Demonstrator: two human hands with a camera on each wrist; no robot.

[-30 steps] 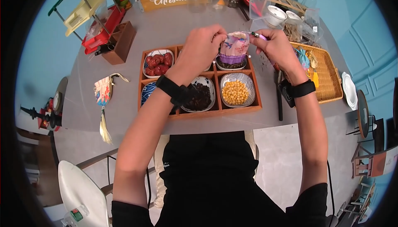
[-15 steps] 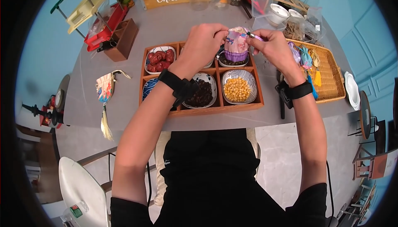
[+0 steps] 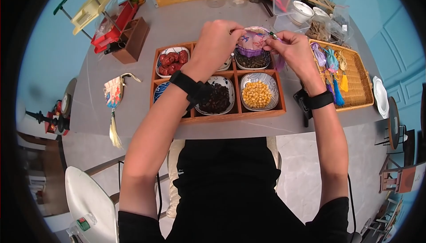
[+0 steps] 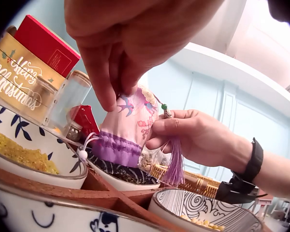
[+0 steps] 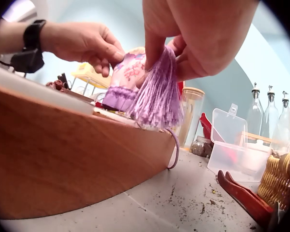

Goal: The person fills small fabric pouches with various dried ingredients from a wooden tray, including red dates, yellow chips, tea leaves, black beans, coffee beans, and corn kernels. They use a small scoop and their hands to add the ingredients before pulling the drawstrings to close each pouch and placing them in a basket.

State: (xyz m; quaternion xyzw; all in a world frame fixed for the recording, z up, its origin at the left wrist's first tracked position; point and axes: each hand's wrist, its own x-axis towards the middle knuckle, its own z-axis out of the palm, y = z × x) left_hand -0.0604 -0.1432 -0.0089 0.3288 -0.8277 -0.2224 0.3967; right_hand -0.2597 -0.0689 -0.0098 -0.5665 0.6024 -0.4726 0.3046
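Note:
A pink drawstring pouch (image 3: 253, 43) with printed birds and flowers hangs upside down, its purple frilled mouth (image 4: 117, 149) facing the bowl (image 4: 128, 184) of dark dried leaves. My left hand (image 3: 216, 45) pinches the pouch's upturned base on one side. On the other side, my right hand (image 3: 291, 51) grips it between thumb and fingers. A green bead (image 4: 164, 107) sits by the right fingertips, and a lilac tassel (image 5: 157, 99) dangles below that hand. White beads on cords hang by the mouth. Inside the pouch is hidden from every view.
The wooden divided tray (image 3: 237, 87) also holds bowls of red dates (image 3: 172, 61), dark dried pieces (image 3: 216, 98) and corn kernels (image 3: 256, 94). A wicker basket (image 3: 357, 81) with tasselled pouches stands right; another pouch (image 3: 113, 93) lies left. Red-handled tongs (image 5: 244, 198) and scattered crumbs lie beside the tray.
The pouch has tilted and its frilled mouth has risen a little, showing more of the leaves beneath. Both hands keep their pinch. The head view has shifted slightly.

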